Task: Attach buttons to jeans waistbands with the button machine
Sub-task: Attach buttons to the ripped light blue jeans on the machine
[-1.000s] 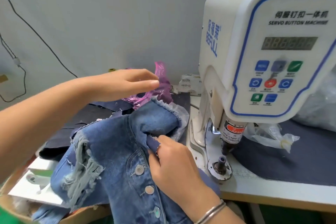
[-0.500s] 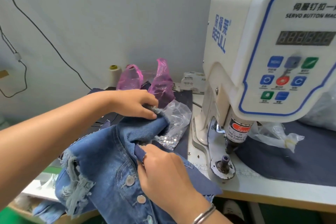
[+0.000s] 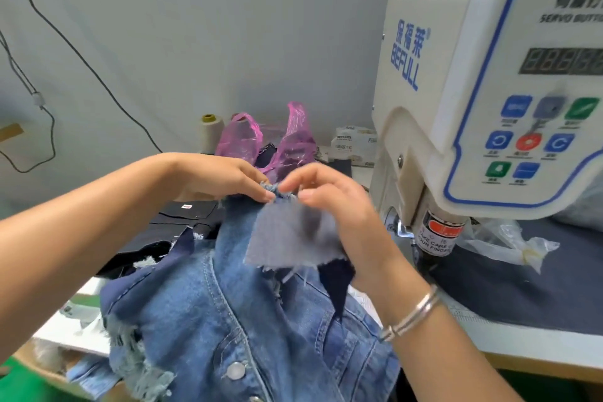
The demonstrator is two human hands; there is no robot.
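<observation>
Your left hand and right hand sit close together, both pinching the frayed top edge of the denim, fingertips almost meeting over it. A loose grey-blue patch hangs from that same pinch, below your right fingers. The denim drapes down toward you off the table edge, just left of the machine, and is not yet under the head.

Expect the cloth to be soft and floppy but fairly heavy; the hanging bulk will likely drag at whatever you hold. The thick, seamed edge is probably the firmest place to take it, so keep your pinch there, either side of the spot for the button, and hold it flat. The patch looks light and may slip out of line. One fitted button shows low on the front. Behind your hands lie pink bags and a thread cone
</observation>
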